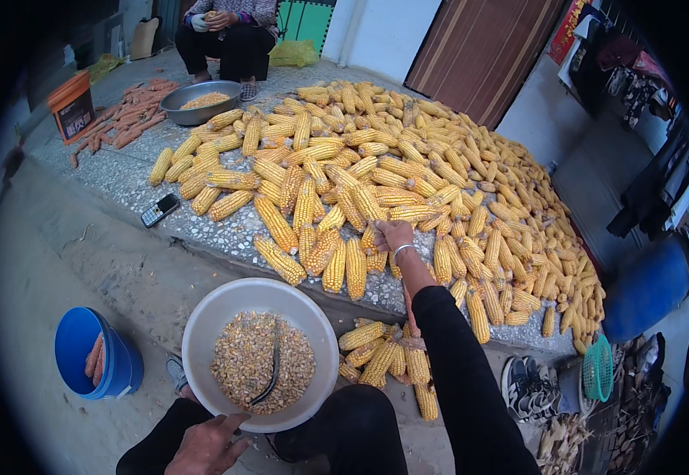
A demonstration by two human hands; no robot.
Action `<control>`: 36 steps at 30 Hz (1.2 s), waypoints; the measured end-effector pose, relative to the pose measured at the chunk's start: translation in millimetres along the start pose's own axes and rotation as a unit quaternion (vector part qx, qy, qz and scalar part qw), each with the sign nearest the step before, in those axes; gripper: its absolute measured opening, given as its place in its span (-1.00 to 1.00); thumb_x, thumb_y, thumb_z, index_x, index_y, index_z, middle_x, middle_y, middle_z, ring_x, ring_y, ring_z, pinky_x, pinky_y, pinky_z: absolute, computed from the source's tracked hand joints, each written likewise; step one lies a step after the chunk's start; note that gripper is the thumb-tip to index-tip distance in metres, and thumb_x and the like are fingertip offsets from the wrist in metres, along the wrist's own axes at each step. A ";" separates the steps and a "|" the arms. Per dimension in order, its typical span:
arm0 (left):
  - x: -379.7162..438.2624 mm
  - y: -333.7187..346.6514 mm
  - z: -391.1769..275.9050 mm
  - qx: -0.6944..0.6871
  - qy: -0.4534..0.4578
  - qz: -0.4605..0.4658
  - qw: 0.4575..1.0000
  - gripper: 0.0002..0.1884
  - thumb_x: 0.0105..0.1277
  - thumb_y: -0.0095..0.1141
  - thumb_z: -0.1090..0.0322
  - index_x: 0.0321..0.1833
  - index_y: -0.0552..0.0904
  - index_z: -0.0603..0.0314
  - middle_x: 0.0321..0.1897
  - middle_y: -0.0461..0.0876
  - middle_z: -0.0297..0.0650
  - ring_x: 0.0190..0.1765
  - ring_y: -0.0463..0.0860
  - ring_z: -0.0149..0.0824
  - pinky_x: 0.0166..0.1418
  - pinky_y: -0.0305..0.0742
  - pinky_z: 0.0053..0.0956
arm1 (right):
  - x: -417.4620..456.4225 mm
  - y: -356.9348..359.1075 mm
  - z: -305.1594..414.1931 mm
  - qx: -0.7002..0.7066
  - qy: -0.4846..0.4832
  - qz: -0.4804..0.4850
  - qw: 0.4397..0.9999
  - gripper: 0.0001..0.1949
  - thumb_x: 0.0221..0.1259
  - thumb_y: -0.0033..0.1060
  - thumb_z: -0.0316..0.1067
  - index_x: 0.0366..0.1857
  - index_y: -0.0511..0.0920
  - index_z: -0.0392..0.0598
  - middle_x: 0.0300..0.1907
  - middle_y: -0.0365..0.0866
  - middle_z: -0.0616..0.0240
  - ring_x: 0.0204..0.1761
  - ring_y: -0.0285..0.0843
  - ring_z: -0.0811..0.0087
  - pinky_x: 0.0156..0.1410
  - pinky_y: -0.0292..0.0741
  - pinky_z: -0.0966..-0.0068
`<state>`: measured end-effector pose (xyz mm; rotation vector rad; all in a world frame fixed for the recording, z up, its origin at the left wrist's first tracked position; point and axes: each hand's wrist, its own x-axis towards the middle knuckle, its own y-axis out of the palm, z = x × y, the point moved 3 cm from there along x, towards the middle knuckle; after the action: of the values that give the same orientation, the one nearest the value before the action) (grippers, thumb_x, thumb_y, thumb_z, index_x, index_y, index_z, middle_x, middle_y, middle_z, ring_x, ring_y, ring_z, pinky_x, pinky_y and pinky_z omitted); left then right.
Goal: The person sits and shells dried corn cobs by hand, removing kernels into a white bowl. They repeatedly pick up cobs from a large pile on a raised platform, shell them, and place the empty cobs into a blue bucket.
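Observation:
My right hand [393, 236], with a bracelet at the wrist, reaches out to the heap of yellow corn cobs [321, 151] on the speckled stone ledge. Its fingers are closed at the end of a corn cob [366, 202]. At the bottom, my left hand [211, 442] rests by the near rim of a pale plastic basin [202, 320], holding nothing, its fingers apart. Loose corn kernels [237, 350] fill the basin's bottom, and a dark curved tool [274, 368] lies on them; its kind cannot be told. The basin stands between my knees.
A blue bucket [125, 362] with stripped cobs stands left. A mobile phone [160, 210] lies on the ledge. Beyond are a metal basin [202, 116], an orange bucket [71, 107] and a seated person [231, 29]. More corn cobs [380, 356] lie below the ledge; shoes [528, 386] stand right.

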<state>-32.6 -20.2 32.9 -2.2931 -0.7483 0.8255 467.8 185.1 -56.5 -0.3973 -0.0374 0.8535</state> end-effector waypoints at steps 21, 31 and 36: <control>-8.2 -12.7 16.8 -0.038 0.023 -0.109 0.993 -0.59 0.25 0.15 0.29 0.13 0.44 0.24 -0.36 0.60 0.07 -0.16 0.62 0.08 -0.10 0.51 -0.11 | -0.5 -30.1 -32.8 0.199 0.041 -0.068 0.977 -0.91 0.23 0.04 -0.49 -0.28 0.49 -0.27 -0.53 0.59 0.17 -0.57 0.58 0.39 -0.55 0.59 0.50; -23.7 -33.7 19.0 -0.142 0.012 -0.241 0.960 -0.66 0.30 0.08 0.32 0.10 0.53 0.29 -0.39 0.61 0.02 -0.33 0.62 -0.10 -0.16 0.51 -0.30 | -250.5 -48.0 -52.4 0.118 0.107 0.173 0.972 -0.88 0.29 -0.12 -0.59 -0.37 0.45 -0.13 -0.49 0.56 0.29 -0.60 0.49 0.54 -0.52 0.57 0.66; -47.4 -67.0 38.7 -0.244 0.035 -0.436 0.865 -0.66 0.36 0.00 0.31 0.12 0.53 0.36 -0.28 0.67 -0.20 -0.34 0.58 -0.44 -0.25 0.47 -0.53 | -384.1 -84.7 -192.3 0.174 0.248 0.236 0.923 -0.88 0.35 0.00 -0.31 -0.22 0.47 -0.10 -0.40 0.58 0.28 -0.50 0.56 0.43 -0.43 0.54 0.51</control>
<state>-110.7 6.1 71.0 -1.9814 -1.9243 0.1181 311.8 -211.6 -156.3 -0.2792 0.6984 1.1870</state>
